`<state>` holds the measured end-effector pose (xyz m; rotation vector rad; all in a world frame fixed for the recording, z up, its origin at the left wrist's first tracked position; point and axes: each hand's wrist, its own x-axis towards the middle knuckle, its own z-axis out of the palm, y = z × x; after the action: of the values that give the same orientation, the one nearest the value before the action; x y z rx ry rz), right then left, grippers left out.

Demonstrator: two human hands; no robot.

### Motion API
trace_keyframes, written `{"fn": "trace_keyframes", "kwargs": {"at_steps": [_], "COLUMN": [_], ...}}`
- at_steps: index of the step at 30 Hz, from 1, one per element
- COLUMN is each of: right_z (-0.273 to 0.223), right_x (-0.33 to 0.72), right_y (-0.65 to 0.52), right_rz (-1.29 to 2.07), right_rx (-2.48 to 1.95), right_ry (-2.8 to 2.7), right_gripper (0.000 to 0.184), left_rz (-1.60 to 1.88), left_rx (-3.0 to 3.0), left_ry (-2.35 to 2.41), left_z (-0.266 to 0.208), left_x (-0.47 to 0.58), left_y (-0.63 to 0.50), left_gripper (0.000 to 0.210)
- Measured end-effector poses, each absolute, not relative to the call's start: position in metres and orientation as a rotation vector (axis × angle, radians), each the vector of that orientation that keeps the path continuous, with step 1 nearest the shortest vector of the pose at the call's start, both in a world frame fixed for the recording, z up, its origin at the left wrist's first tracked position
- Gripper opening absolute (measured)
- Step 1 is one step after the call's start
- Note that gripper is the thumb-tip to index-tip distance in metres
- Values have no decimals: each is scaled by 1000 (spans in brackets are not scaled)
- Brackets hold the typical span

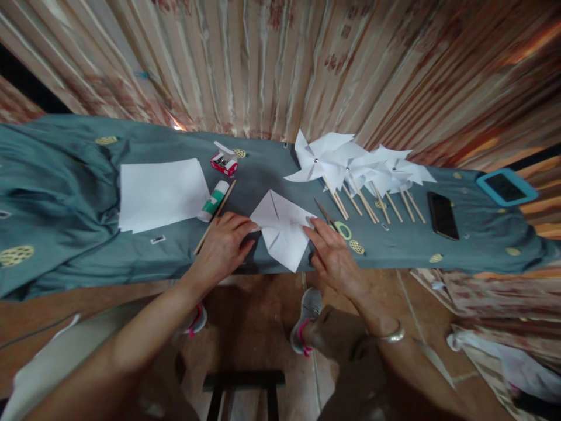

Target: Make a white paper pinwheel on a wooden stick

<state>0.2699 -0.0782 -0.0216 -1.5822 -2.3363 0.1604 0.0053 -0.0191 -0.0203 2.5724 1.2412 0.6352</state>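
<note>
A white paper square (284,231) with slits cut inward from its corners lies on the cloth at the front of the table, turned like a diamond. My left hand (224,244) pinches its left corner between thumb and fingers. At the opposite corner, the fingers of my right hand (333,252) are closed on the paper's edge. Scissors (340,229) with light green handles lie just beyond my right fingers. Close to my left hand are a wooden stick (225,202) and a green-and-white glue stick (214,202).
White paper pinwheels (326,158) on sticks lie at the back right. A stack of white paper (160,196) sits on the left, near an open red box (224,161) of small metal pieces. A phone (442,215) and blue-framed tablet (506,186) rest at the right.
</note>
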Motion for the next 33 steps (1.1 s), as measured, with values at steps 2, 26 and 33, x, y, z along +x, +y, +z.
{"fn": "trace_keyframes", "kwargs": {"at_steps": [2,26,33], "right_z": [-24,-22,-22], "right_x": [273,238,236], "right_y": [-78,-82,-78], "right_rz": [235,358,567], "right_rx": [-1536,-1349,-1307], "right_ry": [-2363,-2340,-2096], "right_gripper": [60,20,17], "left_rz": [619,799,796], "left_rx": [2570,2447,2408], "left_ry": [1262,976,1020], "left_z": [-20,-23,-22], "left_x": [3,23,28], "left_y": [-18,-12,-7], "left_gripper": [26,29,29]}}
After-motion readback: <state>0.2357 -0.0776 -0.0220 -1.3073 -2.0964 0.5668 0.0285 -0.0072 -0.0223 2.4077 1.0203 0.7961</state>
